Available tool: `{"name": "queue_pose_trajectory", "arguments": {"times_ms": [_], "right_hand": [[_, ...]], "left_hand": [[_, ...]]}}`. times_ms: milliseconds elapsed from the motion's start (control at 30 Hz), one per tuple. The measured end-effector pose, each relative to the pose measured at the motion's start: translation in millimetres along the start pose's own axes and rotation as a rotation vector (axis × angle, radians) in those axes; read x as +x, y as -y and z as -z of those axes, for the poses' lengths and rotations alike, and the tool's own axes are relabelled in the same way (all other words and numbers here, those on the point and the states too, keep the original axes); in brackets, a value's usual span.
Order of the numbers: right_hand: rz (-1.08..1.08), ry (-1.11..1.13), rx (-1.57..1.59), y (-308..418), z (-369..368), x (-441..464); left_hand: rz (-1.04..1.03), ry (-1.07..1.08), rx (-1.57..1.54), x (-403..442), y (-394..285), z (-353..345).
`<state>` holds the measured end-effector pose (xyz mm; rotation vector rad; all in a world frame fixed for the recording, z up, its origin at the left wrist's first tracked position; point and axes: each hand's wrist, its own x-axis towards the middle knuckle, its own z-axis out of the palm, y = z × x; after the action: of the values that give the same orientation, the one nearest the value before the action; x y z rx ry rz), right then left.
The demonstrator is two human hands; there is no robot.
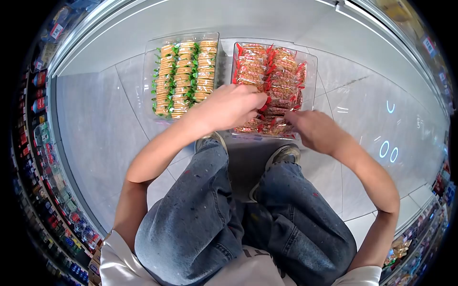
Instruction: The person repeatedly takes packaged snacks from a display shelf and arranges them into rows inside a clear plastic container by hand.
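Note:
Two clear plastic bins stand side by side on the floor. The left bin (pixel 218 47) holds three rows of round biscuits in green-trimmed wrappers (pixel 182 78). In the right bin (pixel 312 71) are rows of red-trimmed wrapped snacks (pixel 281 86). My left hand (pixel 238 106) reaches over the right bin's left part, its fingers closed around a red-edged packet that is mostly hidden. At the right bin's near right corner is my right hand (pixel 312 128), thumb and fingers pinched at the edge of the packets; what they hold is too small to make out.
Grey floor tiles (pixel 377 109) surround the bins. My knees and shoes (pixel 285 155) are just on the near side. Shelves of packaged goods (pixel 47 157) curve along the left edge, with more at the right edge. A pale panel (pixel 267 19) runs behind the bins.

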<state>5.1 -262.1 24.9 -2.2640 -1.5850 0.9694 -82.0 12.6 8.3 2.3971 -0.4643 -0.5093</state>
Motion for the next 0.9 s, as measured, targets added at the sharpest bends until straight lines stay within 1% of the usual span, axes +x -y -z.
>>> {"name": "queue_pose_trajectory", "arguments": {"times_ms": [67, 100, 200, 233, 333, 433, 533, 633, 700, 833, 867, 900], "right_hand": [[0.069, -0.127, -0.082, -2, -35, -4], [-0.011, -0.026, -0.214, 10, -37, 2], [-0.055, 0.066, -0.333, 15, -64, 16], [-0.03, 0.069, -0.394, 14, -75, 19], [0.028, -0.112, -0.474, 11, -92, 18], [-0.048, -0.169, -0.524, 3, -95, 17], [-0.171, -0.059, -0.513, 3, -94, 14], [-0.208, -0.1, -0.42, 7, -79, 9], [-0.265, -0.148, -0.429, 12, -64, 5], [-0.338, -0.3, -0.339, 20, -5, -2], [-0.334, -0.46, -0.226, 20, 14, -4], [-0.328, -0.617, -0.108, 22, 34, -6]], "left_hand": [[0.036, 0.048, 0.098, -4, 1, -13], [0.021, 0.041, 0.104, -6, 4, -23], [0.024, -0.001, 0.165, -6, 3, -40], [0.023, -0.015, 0.182, -5, 4, -44], [0.026, -0.036, 0.208, -5, 4, -49], [0.032, -0.031, 0.198, -2, 3, -48], [0.022, -0.025, 0.195, -3, 5, -48], [0.012, -0.039, 0.231, -6, 5, -49], [0.014, -0.04, 0.274, -9, -2, -52], [-0.024, -0.07, 0.351, -23, -32, -46], [-0.085, -0.101, 0.286, -29, -41, -44], [-0.129, -0.077, 0.161, -36, -48, -48]]}}
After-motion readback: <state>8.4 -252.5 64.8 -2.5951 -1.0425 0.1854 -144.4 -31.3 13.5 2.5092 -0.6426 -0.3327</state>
